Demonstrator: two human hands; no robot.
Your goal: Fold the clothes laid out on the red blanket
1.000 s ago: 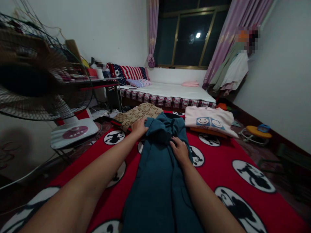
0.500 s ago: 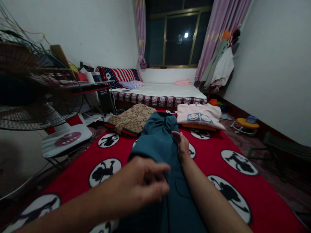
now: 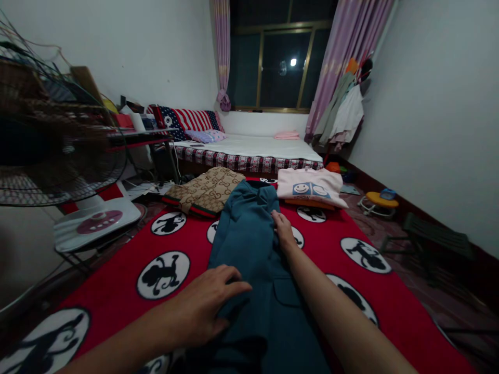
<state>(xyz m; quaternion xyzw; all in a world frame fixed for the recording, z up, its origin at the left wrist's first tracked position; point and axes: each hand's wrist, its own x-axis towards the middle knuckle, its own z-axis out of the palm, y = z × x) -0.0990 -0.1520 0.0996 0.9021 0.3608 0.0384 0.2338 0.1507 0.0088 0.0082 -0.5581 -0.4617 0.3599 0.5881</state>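
Observation:
A teal garment [image 3: 253,259] lies lengthwise on a red blanket with black-and-white round figures [image 3: 343,270]. My left hand [image 3: 202,309] rests flat on the garment's near left edge, fingers stretched out and pressing the cloth. My right hand [image 3: 284,231] lies farther off on the garment's right edge, fingers flat on the fabric. Neither hand grips anything.
A folded brown patterned garment [image 3: 206,192] and a folded pink shirt with smiley faces [image 3: 312,189] lie at the blanket's far end. A standing fan [image 3: 50,156] is at the left. A bed [image 3: 249,148] stands under the window. A small yellow stool [image 3: 376,202] sits at the right.
My left hand has drawn back from the garment's far end to its near left edge and laid itself flat. My right hand stays on the right edge. The view has shifted slightly.

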